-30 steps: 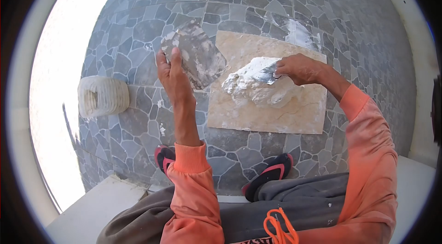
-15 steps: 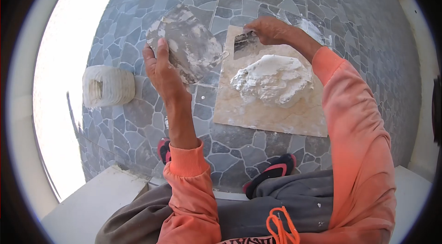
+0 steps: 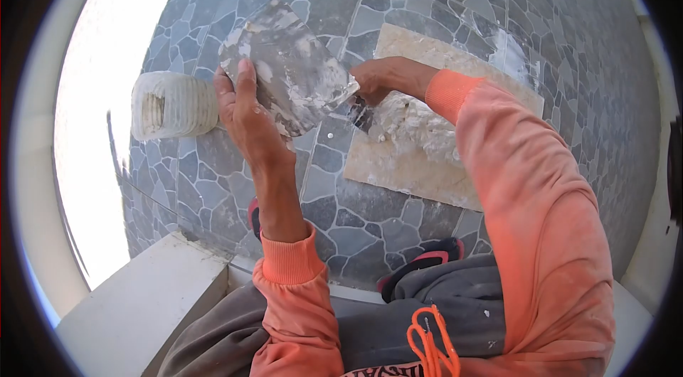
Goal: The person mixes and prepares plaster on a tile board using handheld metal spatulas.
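Observation:
My left hand (image 3: 247, 110) grips a flat grey plate (image 3: 288, 67) smeared with white paste, thumb on its upper face. The plate is tilted up to the left of the beige board. Closed around a putty knife (image 3: 361, 118), my right hand (image 3: 380, 80) is at the plate's right corner, above the board's left side. The knife's handle is hidden in my fingers and only part of its dark blade shows. Under my right wrist, a heap of white paste (image 3: 420, 126) lies on the beige board (image 3: 409, 181), partly covered by my forearm.
A whitish ribbed plastic container (image 3: 192, 104) lies on the stone-patterned floor (image 3: 356, 227) at the left. White smears (image 3: 509, 53) mark the floor beyond the board. My sandal (image 3: 427, 262) and a pale ledge (image 3: 153, 291) are near me.
My right hand has moved left and toward me with the putty knife, from the board's far edge to the plate's right corner. The knife's blade now points toward me. My left hand still holds the plate.

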{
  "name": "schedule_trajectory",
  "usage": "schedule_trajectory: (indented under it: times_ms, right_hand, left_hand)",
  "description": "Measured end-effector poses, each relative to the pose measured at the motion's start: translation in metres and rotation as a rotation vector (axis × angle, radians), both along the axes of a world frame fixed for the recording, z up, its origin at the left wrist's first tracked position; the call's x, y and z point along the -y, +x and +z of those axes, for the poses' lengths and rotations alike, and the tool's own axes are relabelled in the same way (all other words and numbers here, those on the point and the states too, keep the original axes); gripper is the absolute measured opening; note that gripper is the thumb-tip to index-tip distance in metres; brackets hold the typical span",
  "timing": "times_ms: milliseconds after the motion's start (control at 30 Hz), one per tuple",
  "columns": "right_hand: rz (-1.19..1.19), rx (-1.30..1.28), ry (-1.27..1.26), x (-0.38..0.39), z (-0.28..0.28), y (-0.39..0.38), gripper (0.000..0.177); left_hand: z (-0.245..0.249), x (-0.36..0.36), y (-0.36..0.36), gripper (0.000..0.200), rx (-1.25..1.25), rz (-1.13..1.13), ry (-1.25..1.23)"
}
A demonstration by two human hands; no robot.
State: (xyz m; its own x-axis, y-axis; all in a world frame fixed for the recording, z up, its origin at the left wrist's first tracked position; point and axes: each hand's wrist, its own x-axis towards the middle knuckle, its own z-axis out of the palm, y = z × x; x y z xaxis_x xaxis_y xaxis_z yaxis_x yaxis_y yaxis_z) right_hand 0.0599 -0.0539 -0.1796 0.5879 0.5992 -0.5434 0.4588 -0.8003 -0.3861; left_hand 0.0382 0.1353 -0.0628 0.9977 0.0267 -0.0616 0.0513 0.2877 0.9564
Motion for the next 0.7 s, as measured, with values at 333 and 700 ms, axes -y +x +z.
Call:
schedule_trajectory:
  times_ms: [333, 700]
  right_hand:
    - [0.211, 0.537, 0.051, -0.009, -0.013, -0.059, 0.002]
    - [0.235, 0.168, -0.436, 0.048, 0.084, -0.126, 0.008]
  left_hand:
    - [0.006, 0.004, -0.002, 0.032, 0.039, -0.039, 0.005]
    - [0.014, 0.019, -0.018, 0.039, 0.042, -0.113, -0.106]
